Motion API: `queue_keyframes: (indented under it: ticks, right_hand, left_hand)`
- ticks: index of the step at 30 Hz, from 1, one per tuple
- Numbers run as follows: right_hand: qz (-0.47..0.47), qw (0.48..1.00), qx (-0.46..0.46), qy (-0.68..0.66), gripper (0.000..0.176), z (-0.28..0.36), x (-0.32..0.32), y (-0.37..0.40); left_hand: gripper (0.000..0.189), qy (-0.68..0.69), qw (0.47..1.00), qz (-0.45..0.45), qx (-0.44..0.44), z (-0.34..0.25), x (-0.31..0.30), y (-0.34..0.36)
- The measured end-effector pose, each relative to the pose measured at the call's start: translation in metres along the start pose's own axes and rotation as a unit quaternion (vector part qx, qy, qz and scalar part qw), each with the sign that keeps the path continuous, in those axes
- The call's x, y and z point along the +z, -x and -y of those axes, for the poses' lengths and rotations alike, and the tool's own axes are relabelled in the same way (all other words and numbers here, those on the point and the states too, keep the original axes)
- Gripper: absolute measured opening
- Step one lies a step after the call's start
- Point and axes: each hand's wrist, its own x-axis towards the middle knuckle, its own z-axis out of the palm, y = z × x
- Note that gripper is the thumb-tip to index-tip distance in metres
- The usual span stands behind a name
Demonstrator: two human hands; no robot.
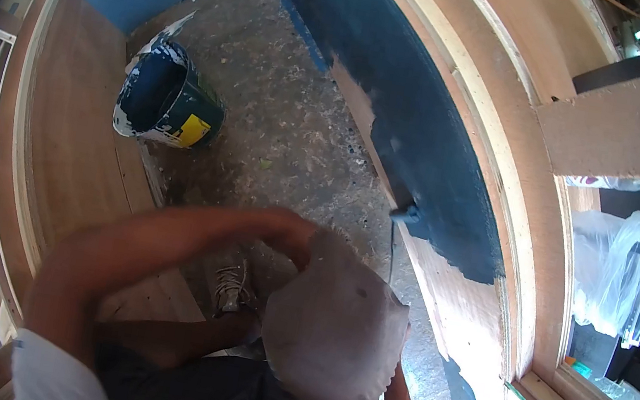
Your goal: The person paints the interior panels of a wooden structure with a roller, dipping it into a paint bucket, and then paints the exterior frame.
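Note:
A worn grey-brown cap (333,328) fills the lower middle of the head view, in front of my lap. My left hand (289,234) reaches across from the left and is closed on the cap's upper left edge; its fingertips are hidden behind the fabric. My right forearm rises from below to the cap's right side. Only a sliver of my right hand (405,332) shows there, and its fingers are covered by the cap. Beyond the cap, a paint roller (406,212) with dark blue paint rests against the partly painted panel (421,141), its thin handle pointing down.
A paint-smeared dark bucket (202,110) with a yellow label stands on the stained concrete floor (284,110). Plywood framing (79,111) runs along the left. On the right are timber shelves (633,124) with a clear plastic bag (611,267). My shoe (232,287) is beside the cap.

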Motion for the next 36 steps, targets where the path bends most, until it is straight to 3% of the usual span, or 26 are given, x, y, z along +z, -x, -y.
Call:
queue_keyframes:
  ticks: [1,3,6,9,10,12,13,15,16,18,22,24,25,27,29,30,34,36]
  right_hand:
    - [0.016,1.0,-0.008,0.003,0.03,0.013,0.011,-0.014]
    - [0.022,1.0,-0.016,0.004,0.03,0.027,0.019,-0.013]
    - [-0.004,0.999,-0.015,0.041,0.032,0.047,0.021,-0.006]
    - [0.003,0.992,-0.065,0.105,0.033,0.073,0.009,0.022]
    - [0.012,0.995,-0.047,0.084,0.029,0.076,0.006,0.024]
    - [0.024,0.996,-0.082,0.038,0.037,0.086,0.015,0.019]
    - [0.024,0.995,-0.083,0.042,0.037,0.089,0.02,0.017]
    - [0.084,0.986,-0.039,-0.138,0.049,0.094,0.027,0.011]
    - [0.086,0.986,-0.042,-0.135,0.049,0.094,0.027,0.009]
    - [0.059,0.996,-0.056,0.041,0.057,0.093,0.025,0.009]
    - [0.038,0.985,-0.098,0.134,0.062,0.088,0.008,0.033]
    - [-0.046,0.97,-0.021,0.236,0.055,0.078,-0.005,0.046]
    - [-0.058,0.935,-0.143,0.32,0.048,0.061,-0.012,0.046]
    - [-0.066,0.939,-0.136,0.31,0.048,0.047,-0.018,0.048]
    - [-0.067,0.931,-0.15,0.327,0.051,0.062,-0.004,0.048]
    - [-0.091,0.956,-0.123,0.251,0.051,0.043,-0.001,0.043]
    - [-0.071,0.937,-0.16,0.303,0.052,0.076,0.037,0.007]
    - [-0.085,0.946,-0.142,0.278,0.051,0.076,0.037,0.011]
  left_hand:
    - [0.038,0.01,1.0,0.014,-0.001,-0.002,0.002,-0.002]
    - [0.044,0.04,0.987,-0.019,-0.157,-0.042,-0.019,0.045]
    - [0.05,-0.071,0.973,-0.076,-0.204,-0.033,-0.03,0.086]
    - [0.055,-0.149,0.949,-0.064,-0.271,-0.006,-0.026,0.094]
    - [0.055,-0.143,0.95,-0.062,-0.271,0.008,-0.025,0.093]
    - [0.053,-0.347,0.913,0.002,-0.216,0.023,-0.023,0.09]
    - [0.053,-0.346,0.914,0.002,-0.213,0.023,-0.02,0.09]
    - [0.046,-0.456,0.862,0.014,-0.22,0.015,-0.014,0.091]
    - [0.046,-0.456,0.863,0.009,-0.218,0.011,-0.015,0.091]
    - [0.038,-0.525,0.828,0.008,-0.195,0.009,-0.015,0.092]
    - [0.033,-0.565,0.806,0.017,-0.174,0.016,-0.023,0.089]
    - [0.03,-0.564,0.817,-0.029,-0.12,0.015,-0.026,0.088]
    - [0.03,-0.568,0.814,-0.026,-0.118,0.017,-0.027,0.086]
    - [0.029,-0.53,0.833,-0.097,-0.122,0.022,-0.025,0.083]
    - [0.03,-0.514,0.84,-0.106,-0.135,0.027,-0.019,0.079]
    - [0.031,-0.493,0.849,-0.117,-0.152,0.03,-0.016,0.079]
    - [0.032,-0.477,0.863,-0.105,-0.128,0.048,-0.008,0.083]
    - [0.035,-0.44,0.877,-0.106,-0.16,0.048,-0.004,0.087]
